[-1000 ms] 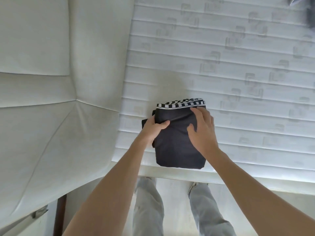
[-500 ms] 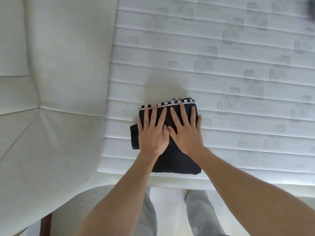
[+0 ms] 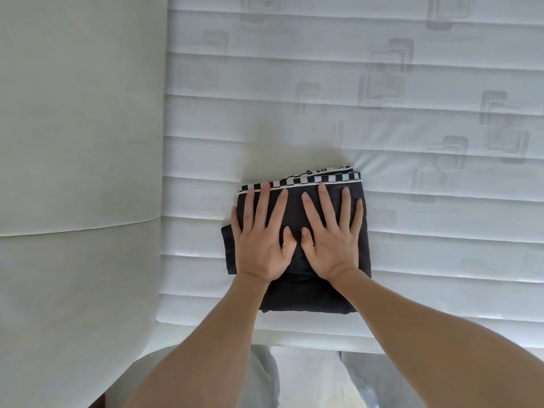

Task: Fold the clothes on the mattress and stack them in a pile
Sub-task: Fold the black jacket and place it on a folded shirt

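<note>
Where the mattress (image 3: 382,260) ends, a padded headboard (image 3: 79,142) rises.

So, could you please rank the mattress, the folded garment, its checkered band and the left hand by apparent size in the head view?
1. Mattress
2. Garment
3. Left hand, though it lies on the garment, so fairly compared
4. Checkered band

A folded black garment (image 3: 297,257) with a checkered band (image 3: 321,178) along its far edge lies near the near edge of the white mattress (image 3: 412,92). The left hand (image 3: 260,245) and right hand (image 3: 331,242) press flat on it, side by side, fingers spread.
</note>
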